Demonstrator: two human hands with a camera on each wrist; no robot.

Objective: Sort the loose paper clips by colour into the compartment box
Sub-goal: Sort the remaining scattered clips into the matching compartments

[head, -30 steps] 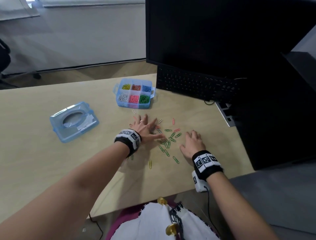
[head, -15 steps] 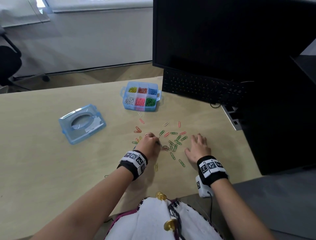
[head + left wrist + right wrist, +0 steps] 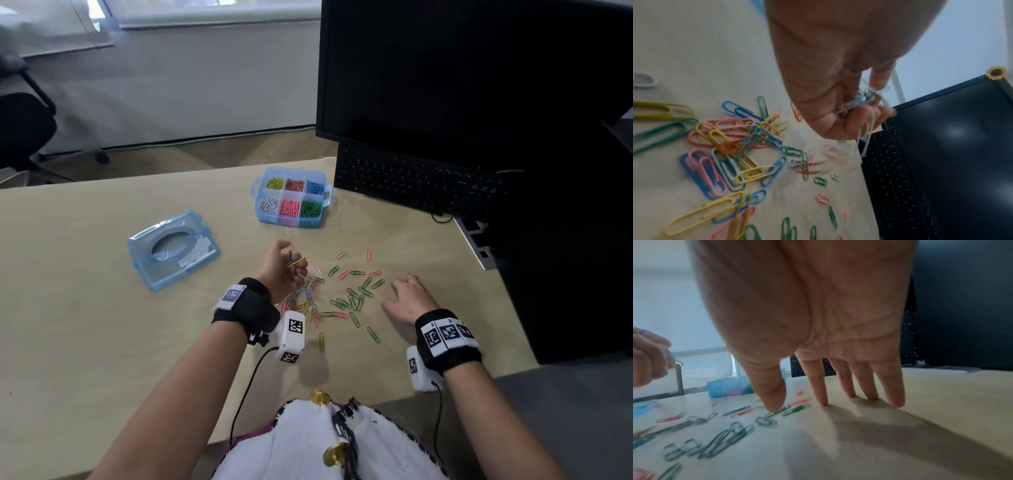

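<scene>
Compartment box (image 3: pixel 291 198) open at far desk (image 3: pixel 85 308) centre, colours separated. Left hand (image 3: pixel 279 265) raised — fingers clamped on clip bunch (image 3: pixel 296 262). Right hand (image 3: pixel 407 298) fingers spread, tips on desk beside loose paper clips (image 3: pixel 352 298).

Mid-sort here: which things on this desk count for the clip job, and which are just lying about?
For the job:
loose paper clips
compartment box
left hand, gripping a few clips
right hand, spread open on the desk

Lying about:
box lid
keyboard
monitor
</scene>
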